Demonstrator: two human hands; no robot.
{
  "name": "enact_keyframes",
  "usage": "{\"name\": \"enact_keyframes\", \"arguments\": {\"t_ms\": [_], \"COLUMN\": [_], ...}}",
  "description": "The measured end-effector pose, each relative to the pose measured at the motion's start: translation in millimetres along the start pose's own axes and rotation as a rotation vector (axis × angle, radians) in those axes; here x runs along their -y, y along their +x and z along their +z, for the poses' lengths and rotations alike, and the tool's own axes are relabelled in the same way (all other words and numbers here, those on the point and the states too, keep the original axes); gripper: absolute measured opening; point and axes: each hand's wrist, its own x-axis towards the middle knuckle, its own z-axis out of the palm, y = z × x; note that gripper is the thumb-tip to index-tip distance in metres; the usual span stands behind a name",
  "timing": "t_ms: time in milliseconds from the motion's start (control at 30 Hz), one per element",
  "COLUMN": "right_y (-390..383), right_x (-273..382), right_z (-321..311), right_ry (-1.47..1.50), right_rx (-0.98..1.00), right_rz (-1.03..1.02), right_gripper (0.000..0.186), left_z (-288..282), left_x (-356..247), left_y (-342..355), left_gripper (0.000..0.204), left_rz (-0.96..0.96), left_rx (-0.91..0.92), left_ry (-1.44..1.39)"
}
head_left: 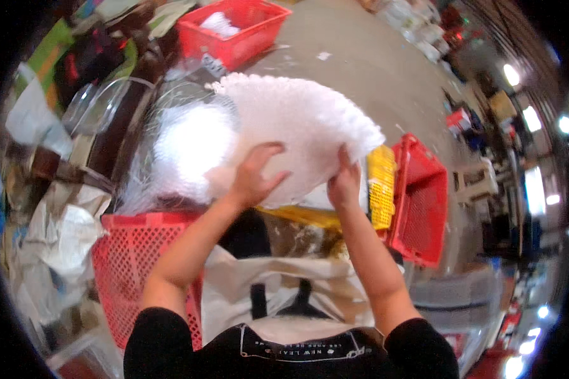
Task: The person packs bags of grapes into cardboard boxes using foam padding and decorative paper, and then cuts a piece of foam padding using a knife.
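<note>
A white, fan-shaped piece of foam netting (297,117) with a bumpy outer edge spreads out in front of me. My right hand (344,183) grips its right side, its fingers partly hidden. Over its near left part, my left hand (257,175) is open, thumb and fingers apart; whether it touches the netting I cannot tell. Left of that hand lies a bright heap of white netting (196,142) with thin, clear strands around it. Beneath the fan, a yellow crate (381,186) shows at its right side and front rim.
A red crate (420,221) stands to the right of the yellow one. Near my left arm is a red lattice basket (136,259). Farther off, a red bin (234,38) holds some white material. White sacks (63,234) crowd the left side, and a white stool (477,180) stands at the right.
</note>
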Motion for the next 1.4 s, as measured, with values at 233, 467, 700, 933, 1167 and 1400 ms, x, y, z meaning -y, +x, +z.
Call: {"name": "enact_keyframes", "arguments": {"t_ms": [233,467,700,933,1167,1400], "right_y": [-2.5,-30.6,-35.3,-77.8,-25.5,-8.7], "right_x": [29.5,-35.4,-52.0,16.9,23.3,13.8], "right_z": [-141.2,-214.1,-238.2,-244.4,-224.5,-166.1], "right_ry": [0.540,0.552,0.351,0.221,0.852,-0.848], "right_rx": [-0.481,-0.571,-0.609,-0.502,-0.528,-0.385], "right_rz": [0.083,-0.025,-0.072,0.369,0.175,-0.832], "right_gripper": [0.051,0.041,0.037,0.036,0.062,0.095], "left_z": [42.2,73.6,87.4,27.4,55.5,77.8], "left_x": [47.7,73.7,30.1,30.1,88.5,89.0], "left_y": [-3.7,-16.4,-1.3,3.8,-28.9,6.3], "left_gripper": [0.090,0.075,0.043,0.034,0.024,0.022], "left_rz": [-0.366,-1.122,-1.241,-1.431,-1.378,-1.584], "left_rx": [0.009,0.413,0.443,0.514,-0.081,-0.617], "left_ry": [0.499,-0.138,-0.162,-0.965,-1.360,-1.387]}}
